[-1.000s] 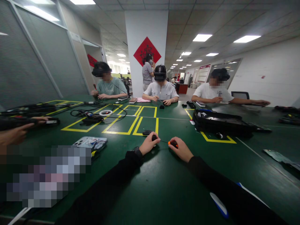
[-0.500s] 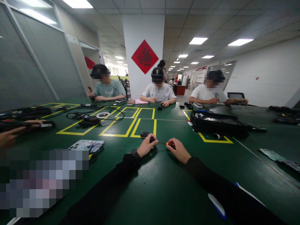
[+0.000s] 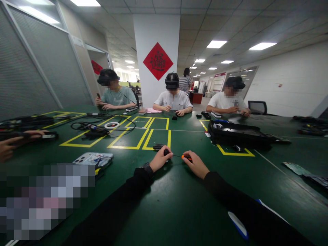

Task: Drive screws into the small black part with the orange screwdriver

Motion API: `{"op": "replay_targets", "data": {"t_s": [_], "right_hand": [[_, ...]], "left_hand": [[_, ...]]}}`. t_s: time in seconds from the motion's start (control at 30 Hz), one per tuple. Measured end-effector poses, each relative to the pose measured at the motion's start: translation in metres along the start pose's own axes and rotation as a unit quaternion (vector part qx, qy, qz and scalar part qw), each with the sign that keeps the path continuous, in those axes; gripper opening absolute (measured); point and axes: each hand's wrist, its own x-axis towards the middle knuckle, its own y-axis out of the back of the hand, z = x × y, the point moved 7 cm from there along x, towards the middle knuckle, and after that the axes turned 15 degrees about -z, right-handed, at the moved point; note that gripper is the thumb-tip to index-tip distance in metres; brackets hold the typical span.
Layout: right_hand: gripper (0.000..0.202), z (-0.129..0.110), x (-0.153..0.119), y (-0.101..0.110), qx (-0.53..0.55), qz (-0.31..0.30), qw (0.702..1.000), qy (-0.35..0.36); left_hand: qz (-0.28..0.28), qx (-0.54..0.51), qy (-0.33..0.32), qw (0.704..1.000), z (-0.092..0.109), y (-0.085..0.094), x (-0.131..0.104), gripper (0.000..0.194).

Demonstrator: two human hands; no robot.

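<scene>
My right hand [image 3: 197,165] is closed around the orange-and-black handle of a screwdriver [image 3: 188,158]. The thin shaft points left, and its tip meets or lies close to a small black part [image 3: 166,152]. Pinched in the fingers of my left hand [image 3: 159,161] is that part; its exact kind is too small to tell, and the fingers cover some of it. Just beyond my left hand a dark, elongated object [image 3: 158,147] lies on the green table [image 3: 166,212].
Yellow tape frames [image 3: 125,147] mark the table. A large black casing [image 3: 238,134] stands at right. Left are cables [image 3: 96,131], a white ring [image 3: 112,125], a bag of parts [image 3: 93,159] and a co-worker's hand [image 3: 9,147]. A blue-and-white object [image 3: 238,225] lies by my right sleeve. Several people sit opposite.
My hands, the screwdriver and the black part stay almost in place. The co-worker at the right has drawn an outstretched arm inward. A person in stripes has moved right in the background.
</scene>
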Motion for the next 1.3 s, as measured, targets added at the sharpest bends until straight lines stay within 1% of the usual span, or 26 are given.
{"op": "replay_targets", "data": {"t_s": [0.13,0.27,0.43,0.53,0.63,0.8,0.9,1.03,1.13,1.3], "right_hand": [[0.021,0.003,0.002,-0.001,-0.026,0.0,1.0,-0.002],[0.013,0.001,0.001,0.001,-0.003,0.006,1.0,0.013],[0.026,-0.003,0.0,0.0,0.015,-0.01,1.0,0.02],[0.02,-0.001,0.0,0.0,-0.008,-0.009,1.0,0.01],[0.02,0.0,0.001,0.0,-0.022,-0.013,1.0,0.01],[0.015,0.001,0.0,0.002,0.009,-0.003,1.0,0.009],[0.016,0.001,0.0,0.001,0.015,-0.004,1.0,0.011],[0.02,0.007,0.003,0.001,-0.02,0.011,1.0,-0.009],[0.023,0.007,0.004,0.0,-0.036,-0.001,0.999,-0.002],[0.016,0.004,0.001,0.002,-0.02,0.0,1.0,0.005]], "left_hand": [[0.003,-0.003,-0.002,1.0,0.0,0.001,0.0,0.017],[0.007,-0.006,0.002,1.0,0.001,0.001,-0.001,0.02],[-0.004,-0.011,0.022,1.0,-0.001,-0.001,-0.001,0.022],[0.002,-0.003,0.012,1.0,0.002,0.001,-0.001,0.02],[0.006,0.011,0.007,1.0,0.004,0.003,-0.001,0.019],[0.003,0.021,0.001,1.0,0.004,0.003,-0.001,0.018],[-0.009,0.008,0.003,1.0,0.004,0.0,0.0,0.018],[-0.016,-0.015,0.017,1.0,0.002,-0.001,0.0,0.019],[-0.018,-0.024,0.018,0.999,0.001,-0.001,0.0,0.019],[-0.012,-0.03,0.013,0.999,-0.004,0.001,0.002,0.019]]}}
